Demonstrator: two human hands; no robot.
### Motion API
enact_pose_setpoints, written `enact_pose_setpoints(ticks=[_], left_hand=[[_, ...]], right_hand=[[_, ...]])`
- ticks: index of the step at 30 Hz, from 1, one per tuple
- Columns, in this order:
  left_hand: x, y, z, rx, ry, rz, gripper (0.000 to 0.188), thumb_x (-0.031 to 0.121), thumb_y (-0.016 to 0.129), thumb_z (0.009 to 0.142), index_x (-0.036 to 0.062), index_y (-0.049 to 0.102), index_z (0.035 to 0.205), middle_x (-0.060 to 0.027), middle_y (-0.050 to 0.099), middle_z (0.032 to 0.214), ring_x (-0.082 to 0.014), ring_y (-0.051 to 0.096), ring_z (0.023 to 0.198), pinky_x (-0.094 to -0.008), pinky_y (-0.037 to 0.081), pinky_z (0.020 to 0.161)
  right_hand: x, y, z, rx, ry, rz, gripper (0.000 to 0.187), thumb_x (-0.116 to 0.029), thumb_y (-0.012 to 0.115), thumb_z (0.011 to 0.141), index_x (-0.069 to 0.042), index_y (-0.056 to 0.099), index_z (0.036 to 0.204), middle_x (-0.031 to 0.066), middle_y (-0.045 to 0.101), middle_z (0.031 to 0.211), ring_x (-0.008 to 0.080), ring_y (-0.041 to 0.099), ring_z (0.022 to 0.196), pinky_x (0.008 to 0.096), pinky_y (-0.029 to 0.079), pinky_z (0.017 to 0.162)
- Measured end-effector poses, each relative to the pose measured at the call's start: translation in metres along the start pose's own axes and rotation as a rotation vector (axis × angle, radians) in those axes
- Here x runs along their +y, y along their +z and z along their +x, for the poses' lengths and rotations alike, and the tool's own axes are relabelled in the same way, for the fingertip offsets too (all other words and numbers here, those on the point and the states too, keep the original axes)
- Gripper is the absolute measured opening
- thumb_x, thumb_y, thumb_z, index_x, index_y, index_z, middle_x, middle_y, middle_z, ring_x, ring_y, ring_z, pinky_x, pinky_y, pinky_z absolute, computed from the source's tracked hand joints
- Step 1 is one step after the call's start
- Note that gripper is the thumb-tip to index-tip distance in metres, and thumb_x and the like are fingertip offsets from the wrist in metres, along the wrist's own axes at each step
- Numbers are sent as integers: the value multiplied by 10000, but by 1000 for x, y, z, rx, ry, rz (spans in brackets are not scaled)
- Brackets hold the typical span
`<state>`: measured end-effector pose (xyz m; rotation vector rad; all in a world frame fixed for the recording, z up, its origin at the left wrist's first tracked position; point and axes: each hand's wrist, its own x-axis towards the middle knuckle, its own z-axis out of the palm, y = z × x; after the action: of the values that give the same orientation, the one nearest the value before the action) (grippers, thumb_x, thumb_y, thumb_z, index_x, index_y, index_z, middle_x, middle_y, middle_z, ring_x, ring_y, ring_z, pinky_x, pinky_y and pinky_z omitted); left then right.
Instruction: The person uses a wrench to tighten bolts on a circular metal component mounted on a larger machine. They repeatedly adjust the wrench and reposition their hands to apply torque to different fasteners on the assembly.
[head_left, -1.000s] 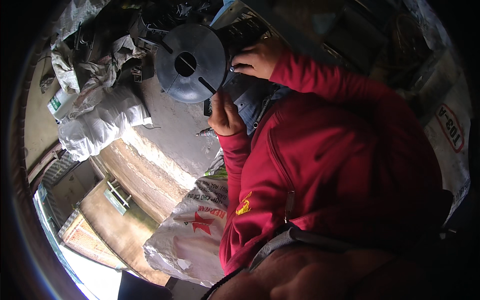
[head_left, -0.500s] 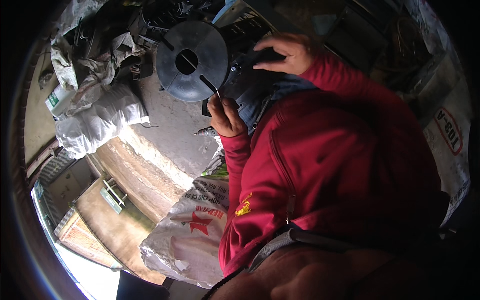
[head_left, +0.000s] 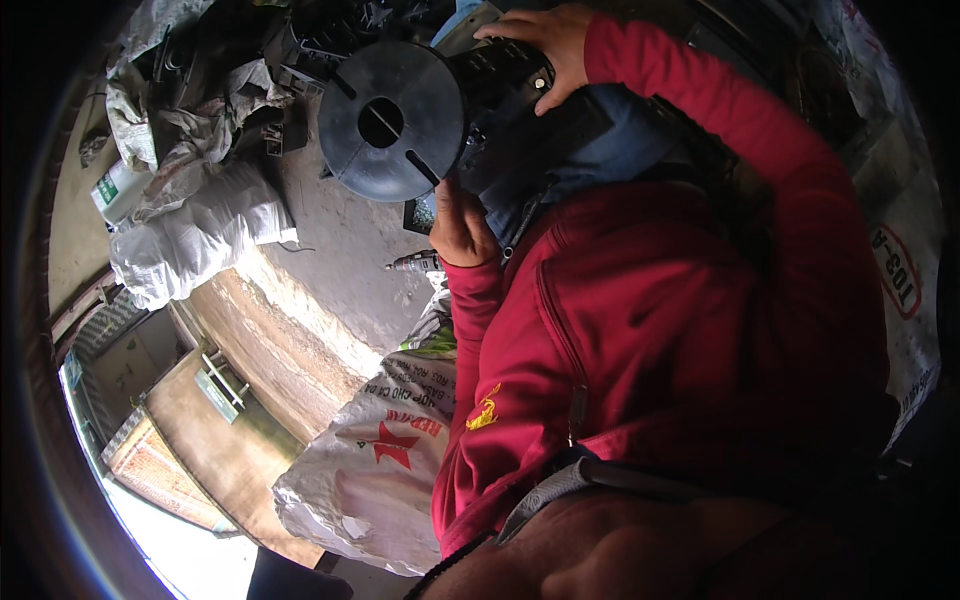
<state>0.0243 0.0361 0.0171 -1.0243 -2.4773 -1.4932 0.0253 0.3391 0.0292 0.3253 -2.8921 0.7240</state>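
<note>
A dark round disc [head_left: 345, 135] with a centre hole and narrow slots faces up at the upper middle. Behind it, toward the right, runs a dark body with rows of slots [head_left: 490, 65]. My right hand [head_left: 558, 45] spans the end of this slotted body, thumb on the near side and fingers over the far side. At the disc's near rim is my left hand [head_left: 463, 232]: one finger reaches up to the edge by a slot, and the other fingers are curled. What they pinch is hidden.
A small tray of tiny pieces [head_left: 420, 214] and a slim tool with a metal tip [head_left: 415, 262] lie near my left wrist. White sacks [head_left: 205, 240] and a white jug [head_left: 120, 195] stand left. A printed sack [head_left: 365, 470] sits beside my left elbow.
My right hand has moved away from me, onto the slotted body's end. My left fingers have shifted slightly at the rim; the thin shiny piece seen there before no longer shows.
</note>
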Motion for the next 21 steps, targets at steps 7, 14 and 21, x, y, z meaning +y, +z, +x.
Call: enact_pose_setpoints(ticks=[7, 14, 21], left_hand=[[6, 0, 4, 50, 174, 235, 494, -56, 464, 872, 16, 453, 1361, -147, 631, 724, -190, 569, 539, -297, 467, 529], [1, 2, 5, -14, 137, 213, 515, -52, 462, 889, 56, 435, 1392, -188, 625, 1192, -107, 564, 639, -256, 467, 566], [-15, 15, 4, -43, 212, 309, 541, -16, 493, 892, 113, 421, 1412, -179, 673, 1080, -90, 463, 518, -266, 426, 497]], right_hand=[[-3, 6, -5, 26, 46, 12, 1011, -508, 817, 513, -116, 373, 1333, 148, 526, 1224, 340, 588, 1027, 439, 488, 835], [0, 6, -2, 50, 1, 48, 991, -487, 823, 509, -88, 390, 1306, 135, 546, 1187, 330, 593, 1015, 432, 489, 818], [3, 3, 2, 7, 3, 80, 1013, -484, 828, 501, -79, 384, 1315, 143, 544, 1190, 338, 589, 1020, 428, 487, 827]])
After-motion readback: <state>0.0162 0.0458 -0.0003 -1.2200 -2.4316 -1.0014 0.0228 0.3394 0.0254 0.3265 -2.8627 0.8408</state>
